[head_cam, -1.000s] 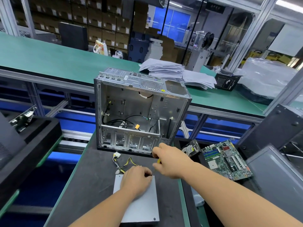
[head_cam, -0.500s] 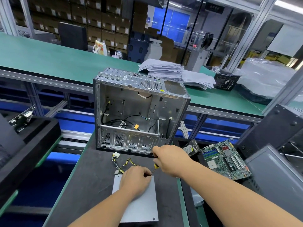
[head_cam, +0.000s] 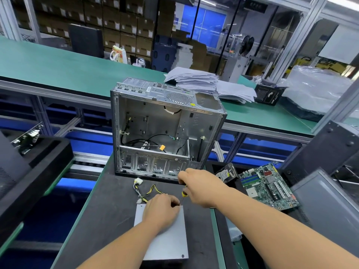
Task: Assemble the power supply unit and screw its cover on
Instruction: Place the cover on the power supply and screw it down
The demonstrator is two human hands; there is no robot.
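A grey power supply unit (head_cam: 165, 243) lies flat on the dark mat, its cover facing up. Yellow and black cables (head_cam: 147, 193) with white plugs trail from its far edge. My left hand (head_cam: 161, 212) rests on the far part of the cover, fingers curled at the tip of a screwdriver (head_cam: 183, 196). My right hand (head_cam: 202, 186) grips the screwdriver's yellow and black handle and holds the tool slanted down toward the cover's far right corner. Any screw under the tip is hidden by my fingers. One dark screw (head_cam: 182, 255) sits in the near right corner.
An open metal computer case (head_cam: 167, 131) stands upright just behind the unit. To the right lie a hard drive (head_cam: 227, 172) and a green motherboard (head_cam: 266, 185). A black foam tray (head_cam: 33, 158) is at the left. Paper stacks (head_cam: 204, 82) sit on the green bench behind.
Both hands stay at the far right corner of the cover. The right hand has shifted very slightly on the screwdriver handle; the unit has not moved.
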